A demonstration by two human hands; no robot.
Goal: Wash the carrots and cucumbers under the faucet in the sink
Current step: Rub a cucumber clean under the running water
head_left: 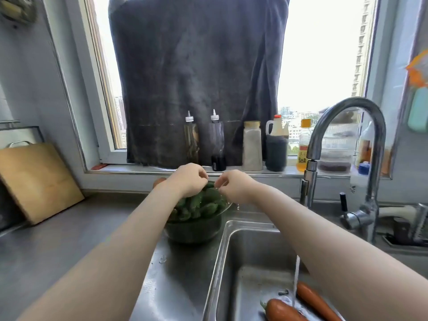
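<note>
Several green cucumbers [203,206] are piled in a clear glass bowl [193,234] on the steel counter, left of the sink [249,249]. My left hand [187,179] and my right hand [234,185] both reach over the bowl, fingers curled down onto the top cucumbers. Whether either hand actually grips a cucumber is hidden. Two orange carrots [311,301] lie in the sink bottom at the lower right. A thin stream of water [296,281] falls from the faucet [347,144] onto them.
A wooden cutting board [34,179] leans at the left. Sauce bottles and jars [252,144] line the window sill in front of a dark hanging towel [196,77]. An orange object [158,181] peeks out behind my left wrist. Sink clutter sits at the right.
</note>
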